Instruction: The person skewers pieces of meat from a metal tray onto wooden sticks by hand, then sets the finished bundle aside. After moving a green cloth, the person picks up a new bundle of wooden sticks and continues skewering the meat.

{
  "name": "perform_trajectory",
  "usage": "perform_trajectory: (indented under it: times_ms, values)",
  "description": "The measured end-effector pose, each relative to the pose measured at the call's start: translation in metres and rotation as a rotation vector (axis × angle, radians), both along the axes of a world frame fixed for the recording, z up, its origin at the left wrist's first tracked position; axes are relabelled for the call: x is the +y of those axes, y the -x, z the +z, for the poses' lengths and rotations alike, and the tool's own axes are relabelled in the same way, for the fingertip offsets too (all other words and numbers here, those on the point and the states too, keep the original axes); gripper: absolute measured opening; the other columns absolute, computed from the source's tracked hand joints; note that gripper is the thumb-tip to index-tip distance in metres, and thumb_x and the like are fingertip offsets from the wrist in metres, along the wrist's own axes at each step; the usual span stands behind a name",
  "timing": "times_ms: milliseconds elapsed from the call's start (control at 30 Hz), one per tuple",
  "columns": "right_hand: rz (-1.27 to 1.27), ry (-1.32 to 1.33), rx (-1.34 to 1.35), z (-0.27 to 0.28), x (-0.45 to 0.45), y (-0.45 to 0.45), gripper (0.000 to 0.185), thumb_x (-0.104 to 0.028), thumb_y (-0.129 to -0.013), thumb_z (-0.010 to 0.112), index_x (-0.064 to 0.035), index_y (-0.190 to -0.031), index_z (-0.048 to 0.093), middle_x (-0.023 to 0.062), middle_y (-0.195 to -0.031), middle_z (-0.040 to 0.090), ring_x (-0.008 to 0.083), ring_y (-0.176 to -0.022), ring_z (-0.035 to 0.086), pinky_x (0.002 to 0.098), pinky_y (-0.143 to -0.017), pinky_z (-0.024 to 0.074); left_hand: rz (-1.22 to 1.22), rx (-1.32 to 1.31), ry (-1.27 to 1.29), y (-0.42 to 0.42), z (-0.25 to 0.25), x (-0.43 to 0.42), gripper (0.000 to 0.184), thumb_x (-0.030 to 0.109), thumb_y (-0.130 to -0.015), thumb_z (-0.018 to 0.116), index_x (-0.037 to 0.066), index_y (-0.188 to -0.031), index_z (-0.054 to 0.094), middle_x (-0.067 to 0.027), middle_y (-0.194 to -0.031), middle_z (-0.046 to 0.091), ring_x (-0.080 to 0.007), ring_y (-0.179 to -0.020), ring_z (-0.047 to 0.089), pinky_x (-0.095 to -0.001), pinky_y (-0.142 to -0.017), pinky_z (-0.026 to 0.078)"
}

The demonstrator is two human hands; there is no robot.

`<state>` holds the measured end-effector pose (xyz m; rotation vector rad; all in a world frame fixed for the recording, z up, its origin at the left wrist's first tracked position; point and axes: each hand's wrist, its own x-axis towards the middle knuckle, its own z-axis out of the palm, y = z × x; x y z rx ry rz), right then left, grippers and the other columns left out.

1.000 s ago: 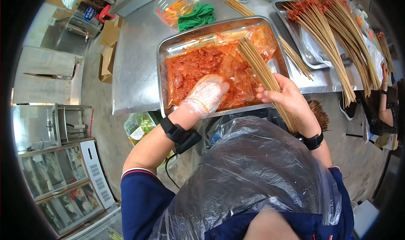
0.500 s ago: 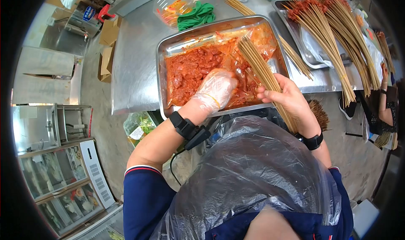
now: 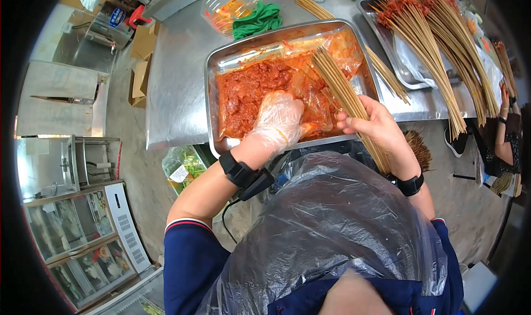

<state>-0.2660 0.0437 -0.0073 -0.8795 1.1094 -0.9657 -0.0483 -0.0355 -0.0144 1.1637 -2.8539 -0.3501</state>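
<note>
My left hand (image 3: 278, 117), in a clear plastic glove, is low over a metal tray (image 3: 212, 102) of red marinated meat (image 3: 249, 88). Its fingers are curled down against the meat, and whatever they close on is hidden. A bundle of wooden skewers (image 3: 345, 91) slants across the tray's right side, gripped by my bare right hand (image 3: 376, 128). The upper ends of the skewers reach over the tray, while the lower ends point back toward my apron. Red-stained clear plastic (image 3: 343, 44) lines the tray.
Behind the tray are a green cloth (image 3: 257, 20) and a clear plastic bowl (image 3: 224, 8). Loose skewers (image 3: 387, 77) lie along its right. Another tray (image 3: 368, 8) and bundles of meat-tipped skewers (image 3: 428, 55) are at the far right, near another person's arm (image 3: 503, 132).
My left hand has shifted slightly left over the meat, and its thumb side now shows more. My right hand and the skewers have hardly moved.
</note>
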Motion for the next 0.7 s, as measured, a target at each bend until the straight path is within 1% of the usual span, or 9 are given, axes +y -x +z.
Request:
perform_trajectory:
  times_ms: [33, 100, 133, 233, 300, 367, 500, 633, 700]
  values:
    - [-0.003, -0.002, -0.002, 0.001, 0.0, -0.001, 0.037, -0.005, -0.083, 0.057, 0.0026, -0.118, 0.048, 0.0096, -0.097, 0.061, 0.0145, -0.087, 0.062, 0.025, -0.075, 0.0509, -0.001, 0.002, 0.0, 0.006, 0.003, -0.002, 0.031, 0.029, -0.067, 0.069, 0.002, -0.081, 0.064, -0.019, -0.078, 0.059, -0.0375, -0.079, 0.056, -0.0459, -0.072, 0.044]
    - [-0.006, -0.005, -0.008, 0.002, 0.0, -0.001, 0.037, -0.005, -0.083, 0.056, 0.0026, -0.118, 0.048, 0.0095, -0.097, 0.061, 0.0145, -0.087, 0.062, 0.025, -0.075, 0.0509, 0.106, -0.124, -0.204, 0.018, 0.008, -0.008, 0.03, 0.03, -0.066, 0.069, 0.002, -0.076, 0.065, -0.0195, -0.078, 0.063, -0.0356, -0.078, 0.061, -0.0438, -0.071, 0.047]
    - [-0.007, -0.008, 0.003, 0.002, 0.0, -0.001, 0.038, -0.005, -0.083, 0.056, 0.0024, -0.119, 0.048, 0.0094, -0.097, 0.061, 0.0144, -0.087, 0.062, 0.025, -0.075, 0.0509, 0.106, -0.125, -0.204, 0.02, 0.007, -0.008, 0.03, 0.03, -0.066, 0.069, 0.002, -0.076, 0.065, -0.0195, -0.078, 0.063, -0.0356, -0.078, 0.061, -0.0438, -0.071, 0.047]
    - [-0.008, -0.01, 0.003, 0.001, 0.001, -0.001, 0.039, -0.005, -0.083, 0.056, 0.002, -0.12, 0.048, 0.0091, -0.098, 0.061, 0.0142, -0.086, 0.062, 0.0249, -0.075, 0.0509, 0.166, -0.092, -0.232, 0.023, 0.0, -0.008, 0.029, 0.03, -0.063, 0.069, 0.005, -0.078, 0.066, -0.0183, -0.081, 0.064, -0.0342, -0.078, 0.062, -0.0424, -0.071, 0.049]
    - [-0.004, -0.009, -0.009, 0.001, 0.0, 0.0, 0.039, -0.005, -0.083, 0.056, 0.0018, -0.121, 0.047, 0.0089, -0.098, 0.06, 0.0141, -0.086, 0.062, 0.0248, -0.075, 0.0508, 0.244, 0.048, -0.413, 0.017, -0.007, -0.007, 0.028, 0.03, -0.065, 0.066, 0.007, -0.082, 0.067, -0.017, -0.083, 0.065, -0.0338, -0.082, 0.062, -0.0412, -0.073, 0.049]
    - [0.012, -0.01, -0.003, 0.0, 0.0, 0.0, 0.04, -0.005, -0.083, 0.056, 0.0017, -0.122, 0.047, 0.0088, -0.098, 0.06, 0.0139, -0.086, 0.062, 0.0248, -0.075, 0.0508, 0.248, 0.026, -0.43, 0.015, -0.015, -0.008, 0.028, 0.03, -0.066, 0.066, 0.009, -0.084, 0.067, -0.0163, -0.085, 0.065, -0.0337, -0.083, 0.062, -0.0409, -0.073, 0.049]
    - [0.011, -0.005, 0.001, 0.0, 0.0, 0.0, 0.04, -0.005, -0.083, 0.055, 0.0017, -0.121, 0.047, 0.0087, -0.098, 0.06, 0.0139, -0.086, 0.062, 0.0249, -0.075, 0.0508, 0.224, 0.0, -0.501, 0.014, -0.007, -0.009, 0.028, 0.029, -0.067, 0.064, 0.013, -0.09, 0.067, -0.0146, -0.089, 0.065, -0.0331, -0.086, 0.061, -0.0401, -0.074, 0.049]
    - [0.008, -0.013, 0.019, 0.001, 0.0, -0.002, 0.039, -0.006, -0.083, 0.055, 0.0016, -0.121, 0.047, 0.0087, -0.097, 0.06, 0.014, -0.085, 0.062, 0.0248, -0.074, 0.0508, 0.222, 0.024, -0.513, 0.011, -0.007, -0.009, 0.029, 0.03, -0.066, 0.064, 0.015, -0.091, 0.068, -0.014, -0.091, 0.064, -0.0322, -0.09, 0.061, -0.0399, -0.077, 0.049]
    - [0.008, -0.016, 0.032, 0.002, -0.001, -0.002, 0.039, -0.006, -0.083, 0.055, 0.0016, -0.121, 0.048, 0.0087, -0.097, 0.06, 0.014, -0.085, 0.062, 0.0248, -0.074, 0.0508, 0.098, -0.014, -0.395, 0.011, -0.006, -0.009, 0.031, 0.028, -0.065, 0.066, 0.007, -0.088, 0.067, -0.0191, -0.089, 0.062, -0.0342, -0.091, 0.058, -0.0405, -0.078, 0.046]
